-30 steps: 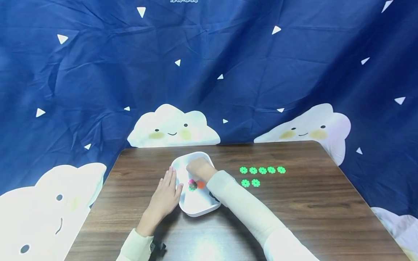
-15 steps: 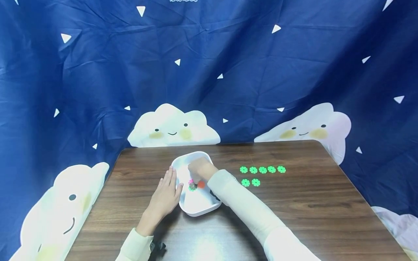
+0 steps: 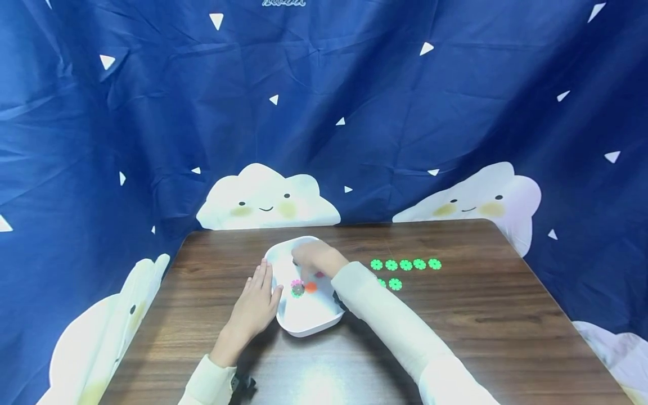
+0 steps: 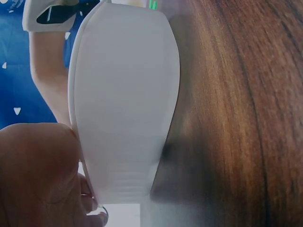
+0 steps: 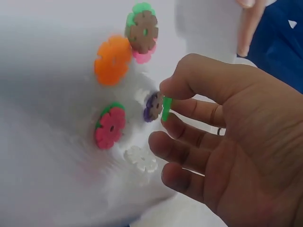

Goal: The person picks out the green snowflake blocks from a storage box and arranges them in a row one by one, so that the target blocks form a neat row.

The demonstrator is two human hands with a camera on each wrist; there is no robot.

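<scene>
Your right sleeve (image 3: 395, 323) partly covers one of seven green discs (image 3: 406, 265) on the counter (image 3: 486, 315), at the white tray's (image 3: 310, 318) three o'clock. Inside, your right hand (image 3: 319, 256) pinches one green piece (image 5: 166, 109) near one orange disc (image 5: 106, 66) and one white disc (image 5: 137, 155); your left hand (image 3: 255, 301) touches the nine-o'clock rim, fingers straight.

On the table (image 3: 481, 320), the tray (image 3: 306, 322) has the left hand (image 3: 255, 298) against its left side and the right hand (image 3: 319, 259) over its far half, with loose discs (image 5: 106, 66) lying in it. To the tray's right, five discs (image 3: 406, 265) lie in a row, two more (image 3: 395, 284) just before them. The cloth (image 3: 374, 73) hangs behind the table.
</scene>
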